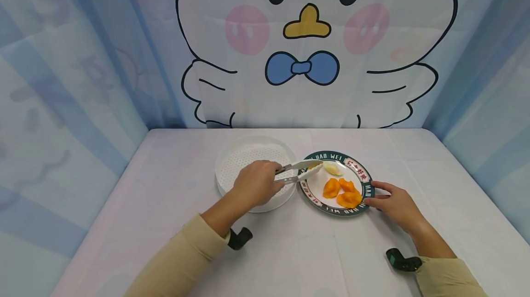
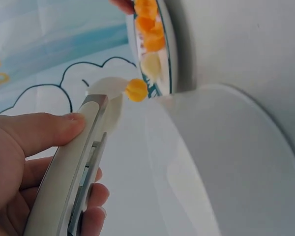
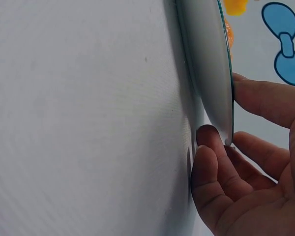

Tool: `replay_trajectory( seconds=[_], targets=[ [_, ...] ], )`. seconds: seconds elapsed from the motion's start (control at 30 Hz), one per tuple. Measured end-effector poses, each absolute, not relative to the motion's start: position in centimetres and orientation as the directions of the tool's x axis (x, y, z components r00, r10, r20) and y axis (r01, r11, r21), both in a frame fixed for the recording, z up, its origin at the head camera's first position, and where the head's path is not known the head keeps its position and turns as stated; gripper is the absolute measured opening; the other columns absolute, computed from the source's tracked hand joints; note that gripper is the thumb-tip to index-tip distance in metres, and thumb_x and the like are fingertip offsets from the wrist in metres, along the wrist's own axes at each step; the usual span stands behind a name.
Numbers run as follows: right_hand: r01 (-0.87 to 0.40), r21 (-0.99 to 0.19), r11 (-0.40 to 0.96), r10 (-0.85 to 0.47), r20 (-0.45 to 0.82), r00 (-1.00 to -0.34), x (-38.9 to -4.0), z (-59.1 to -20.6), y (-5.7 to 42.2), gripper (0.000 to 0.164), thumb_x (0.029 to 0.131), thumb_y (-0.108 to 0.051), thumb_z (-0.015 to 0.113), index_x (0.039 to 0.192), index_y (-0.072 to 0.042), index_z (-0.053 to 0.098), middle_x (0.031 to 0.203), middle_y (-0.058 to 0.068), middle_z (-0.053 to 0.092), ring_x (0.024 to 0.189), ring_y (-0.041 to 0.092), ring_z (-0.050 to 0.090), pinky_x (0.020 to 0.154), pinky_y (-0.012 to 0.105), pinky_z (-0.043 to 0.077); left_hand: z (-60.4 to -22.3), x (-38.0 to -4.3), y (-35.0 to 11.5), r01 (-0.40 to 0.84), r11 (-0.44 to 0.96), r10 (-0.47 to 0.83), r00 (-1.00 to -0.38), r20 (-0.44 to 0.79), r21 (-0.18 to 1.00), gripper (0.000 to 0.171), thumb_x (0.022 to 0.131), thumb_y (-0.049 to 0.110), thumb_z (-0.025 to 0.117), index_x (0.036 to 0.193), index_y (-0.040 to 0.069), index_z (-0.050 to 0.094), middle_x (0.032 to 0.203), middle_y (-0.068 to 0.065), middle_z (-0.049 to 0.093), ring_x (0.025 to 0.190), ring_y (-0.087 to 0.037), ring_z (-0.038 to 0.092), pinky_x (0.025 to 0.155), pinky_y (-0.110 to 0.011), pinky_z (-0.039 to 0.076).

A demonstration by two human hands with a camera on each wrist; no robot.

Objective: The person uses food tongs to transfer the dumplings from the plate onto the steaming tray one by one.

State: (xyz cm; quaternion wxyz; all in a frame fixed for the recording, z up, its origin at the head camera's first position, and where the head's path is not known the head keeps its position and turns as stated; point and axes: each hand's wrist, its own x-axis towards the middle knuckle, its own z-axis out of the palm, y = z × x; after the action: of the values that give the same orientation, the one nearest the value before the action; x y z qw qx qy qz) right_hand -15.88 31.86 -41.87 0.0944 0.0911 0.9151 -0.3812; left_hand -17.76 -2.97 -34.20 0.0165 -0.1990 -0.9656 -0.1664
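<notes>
My left hand point(image 1: 257, 182) grips a pair of tongs point(image 2: 64, 172) with pale handles and metal joints. In the left wrist view, a small yellow-orange piece point(image 2: 136, 90) is at the tongs' tips. The tips reach over the left side of a round plate point(image 1: 319, 194) with a dark green patterned rim. Several orange pieces point(image 1: 349, 199) and a pale yellow piece point(image 1: 332, 168) lie on this plate. At the plate's right edge, my right hand point(image 1: 395, 205) pinches the rim, some fingertips tucked beneath it in the right wrist view.
Beneath my left hand stands a round white tray point(image 1: 233, 161) with a perforated base, close beside the plate. A white cloth covers the table point(image 1: 290, 255). Behind it hangs a curtain point(image 1: 306, 104) printed with a cartoon figure, and blue curtains flank both sides.
</notes>
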Motion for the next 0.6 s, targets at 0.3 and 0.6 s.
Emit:
replay_trajectory(
  seconds=[0.3,0.6],
  targets=[
    [0.251,-0.674,0.695,0.104,-0.251,-0.962,-16.0,-41.9,31.9,0.082,0.090,-0.037,0.075,0.149,0.006,0.038,0.130,0.037,0.053,0.114,0.047,0.055,0.092,0.054,0.049,-33.2,-18.2,-6.1,0.323,0.872,0.300,-0.946,0.119,0.367,0.038,0.091,0.028,0.076,0.123,0.009,0.071,0.112,-0.004,0.071,0.090,-0.018,0.065,0.071,-0.035,0.053],
    [0.238,-0.670,0.704,0.095,-0.243,-0.965,-15.9,-41.9,31.9,0.081,0.090,-0.039,0.074,0.148,0.005,0.039,0.128,0.036,0.055,0.109,0.043,0.059,0.088,0.050,0.051,-33.2,-19.6,-9.9,0.253,0.890,0.230,-0.968,0.104,0.379,0.041,0.092,0.026,0.074,0.127,0.006,0.068,0.115,-0.009,0.071,0.090,-0.022,0.064,0.072,-0.040,0.052]
  ],
)
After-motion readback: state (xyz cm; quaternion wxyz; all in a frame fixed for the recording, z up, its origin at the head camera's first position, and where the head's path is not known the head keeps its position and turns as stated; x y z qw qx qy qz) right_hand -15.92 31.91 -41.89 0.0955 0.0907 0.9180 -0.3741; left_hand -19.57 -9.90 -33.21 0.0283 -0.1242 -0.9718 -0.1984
